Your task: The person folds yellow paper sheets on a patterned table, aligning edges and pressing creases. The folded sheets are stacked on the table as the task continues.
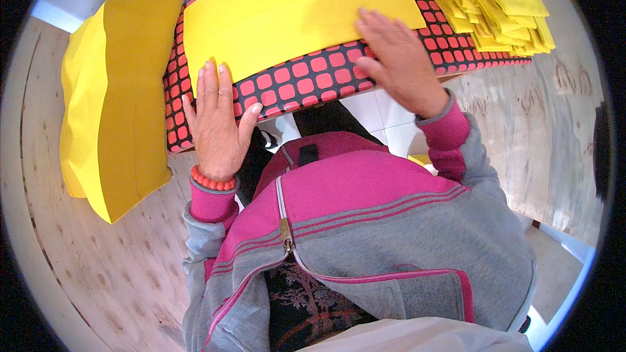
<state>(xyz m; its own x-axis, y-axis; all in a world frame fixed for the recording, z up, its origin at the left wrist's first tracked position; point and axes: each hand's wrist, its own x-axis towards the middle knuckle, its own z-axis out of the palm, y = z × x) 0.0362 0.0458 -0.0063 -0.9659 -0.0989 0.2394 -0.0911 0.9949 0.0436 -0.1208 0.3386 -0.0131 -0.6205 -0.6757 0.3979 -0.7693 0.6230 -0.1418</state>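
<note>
A yellow fabric sheet [287, 23], folded over along its length, lies flat on a table with a red-and-black checked cover [306, 81]. My left hand [217, 114] rests at the sheet's near left corner, its fingertips on the fabric and its thumb spread over the cover. On the sheet's right part lies my right hand [398, 58], palm down, fingers stretched out and thumb apart. Neither hand grips anything. A red bead bracelet [214, 180] circles my left wrist.
At the left, more yellow fabric [120, 98] hangs over the table's side in a large fold. A stack of folded yellow fabric pieces [492, 6] lies at the far right corner, partly past the edge. Pale wooden boards [91, 261] stand on the left and right.
</note>
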